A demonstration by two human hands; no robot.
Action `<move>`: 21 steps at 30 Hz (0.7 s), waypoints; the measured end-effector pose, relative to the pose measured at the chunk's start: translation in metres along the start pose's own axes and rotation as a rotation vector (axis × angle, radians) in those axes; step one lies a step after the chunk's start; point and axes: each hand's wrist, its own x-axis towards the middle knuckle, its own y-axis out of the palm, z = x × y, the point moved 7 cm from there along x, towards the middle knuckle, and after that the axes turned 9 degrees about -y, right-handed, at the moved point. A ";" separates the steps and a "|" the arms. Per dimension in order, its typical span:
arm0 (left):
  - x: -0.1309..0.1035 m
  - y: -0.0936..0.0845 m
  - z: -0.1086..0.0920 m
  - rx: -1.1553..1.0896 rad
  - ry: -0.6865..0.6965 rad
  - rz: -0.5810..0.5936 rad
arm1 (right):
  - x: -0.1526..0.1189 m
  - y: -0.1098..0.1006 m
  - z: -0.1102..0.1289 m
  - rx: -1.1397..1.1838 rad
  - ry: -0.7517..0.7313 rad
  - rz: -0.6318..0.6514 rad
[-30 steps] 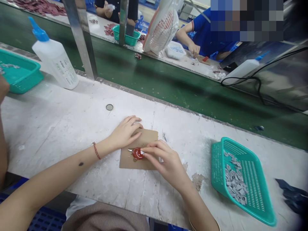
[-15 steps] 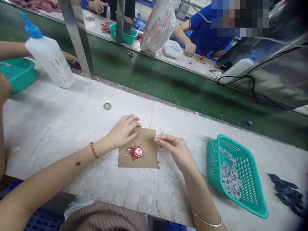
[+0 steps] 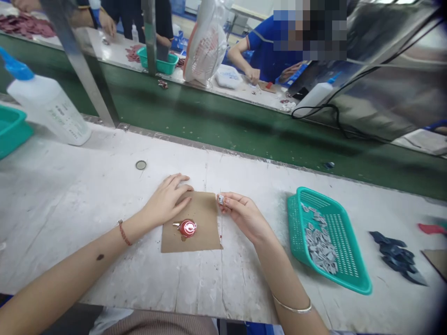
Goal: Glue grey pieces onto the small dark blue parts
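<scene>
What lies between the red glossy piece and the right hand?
In the head view, a stretch of brown cardboard, then the small pale piece held by the right hand.

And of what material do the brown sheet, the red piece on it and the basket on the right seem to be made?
Sheet: probably cardboard; matt, plain brown, with a thin edge. Red piece: very glossy, with bright reflections; plastic, enamel or wet coating, I cannot tell. Basket: most likely moulded plastic, slightly shiny, with regular rows of holes.
</scene>
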 end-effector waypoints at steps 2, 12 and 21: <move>0.000 0.002 -0.002 0.018 0.010 0.003 | 0.004 -0.008 -0.001 0.079 -0.023 -0.063; 0.018 0.032 -0.028 0.105 0.110 0.095 | 0.023 -0.077 0.004 0.203 -0.306 -0.397; 0.022 0.033 -0.031 0.075 0.151 0.123 | 0.028 -0.104 0.007 0.143 -0.454 -0.509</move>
